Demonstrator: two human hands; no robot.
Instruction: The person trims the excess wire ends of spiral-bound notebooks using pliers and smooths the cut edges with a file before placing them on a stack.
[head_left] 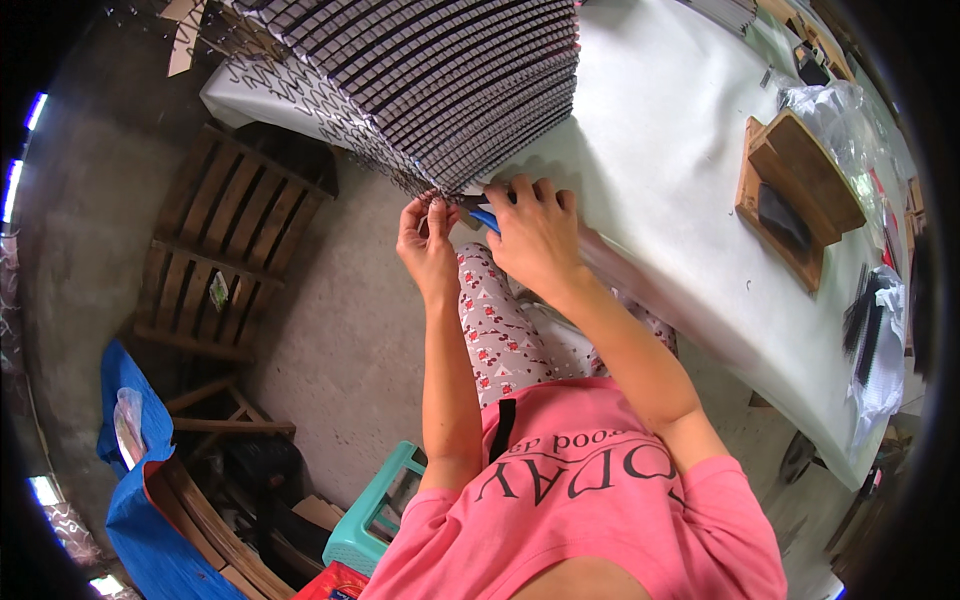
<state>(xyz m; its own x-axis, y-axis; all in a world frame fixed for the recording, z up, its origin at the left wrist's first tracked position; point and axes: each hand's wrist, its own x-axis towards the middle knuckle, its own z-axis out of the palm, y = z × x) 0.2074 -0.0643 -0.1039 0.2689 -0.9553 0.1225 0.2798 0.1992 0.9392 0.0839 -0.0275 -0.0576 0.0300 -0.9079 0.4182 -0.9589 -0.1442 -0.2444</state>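
A large woven grid panel (450,85) of pale grey strips and dark lines slants over the table's edge, with loose wavy wire ends (310,95) sticking out along its left side. At the panel's lower corner, my left hand (428,240) is closed in a pinch on the wire edge. My right hand (535,235) grips a pair of blue-handled pliers (484,217) from the right. Their dark jaws point toward the left fingertips at that corner; whether they bite on a wire is too small to tell.
The panel leans over a white-covered table (660,150). On its right lie an L-shaped wooden block (800,195), clear plastic (835,115) and dark bristle-like strips (860,315). At left are a slatted wooden rack (225,240), a blue sheet (150,520) and a green stool (365,520).
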